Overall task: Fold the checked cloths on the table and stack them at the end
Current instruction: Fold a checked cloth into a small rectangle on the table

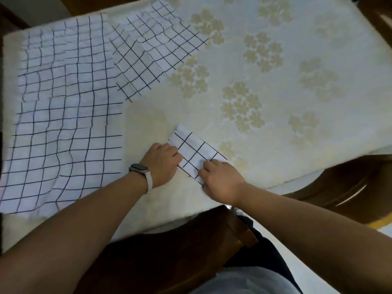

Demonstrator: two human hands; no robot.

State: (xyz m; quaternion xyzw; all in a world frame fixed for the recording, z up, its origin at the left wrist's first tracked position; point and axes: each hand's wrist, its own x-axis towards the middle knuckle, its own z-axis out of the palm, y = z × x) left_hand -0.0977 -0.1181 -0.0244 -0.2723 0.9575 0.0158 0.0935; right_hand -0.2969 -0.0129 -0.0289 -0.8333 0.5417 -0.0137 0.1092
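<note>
A small folded checked cloth [194, 152], white with black grid lines, lies near the table's front edge. My left hand [162, 164], with a watch on the wrist, grips the cloth's left edge with curled fingers. My right hand [220, 179] pinches its lower right corner. Several unfolded checked cloths [63, 115] lie spread and overlapping on the left side of the table. Another checked cloth [152, 49] lies slanted at the back, partly over them.
The table [297, 71] wears a cream cloth with a pale flower pattern. A dark wooden chair back [180, 251] stands right below my arms. Another wooden chair [343, 187] is at the right edge.
</note>
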